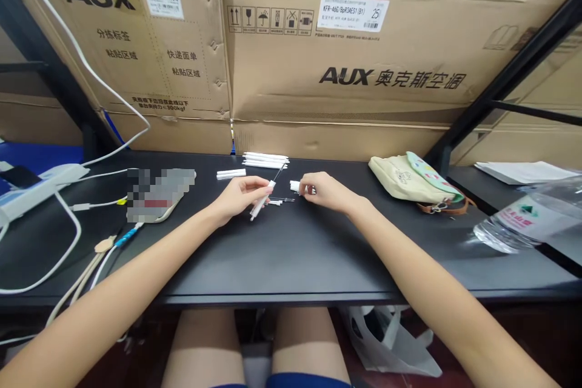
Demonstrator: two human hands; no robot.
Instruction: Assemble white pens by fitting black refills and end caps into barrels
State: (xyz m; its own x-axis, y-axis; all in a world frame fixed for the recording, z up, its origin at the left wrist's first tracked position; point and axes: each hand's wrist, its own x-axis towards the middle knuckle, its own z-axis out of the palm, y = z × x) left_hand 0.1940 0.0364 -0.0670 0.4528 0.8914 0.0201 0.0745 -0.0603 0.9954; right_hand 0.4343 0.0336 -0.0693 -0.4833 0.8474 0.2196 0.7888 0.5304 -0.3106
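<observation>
My left hand (240, 197) is closed around a white pen barrel (260, 205), tilted, with a thin dark refill (279, 173) sticking out of its upper end. My right hand (321, 188) is over the desk with fingers curled and tips pinched together, beside small white pen parts (294, 186). What sits between those fingertips is hidden. Between the hands, several slim pen pieces (275, 202) with dark tips lie on the black desk. Behind them rests a row of white pens (265, 160). Shorter white barrels (231, 174) lie to the left of that row.
A phone (166, 194) and white cables lie on the left, near a power strip (43, 191). To the right are a cream pouch (404, 179) and a clear water bottle (531, 215) on its side. A large cardboard box (345, 103) stands behind the desk.
</observation>
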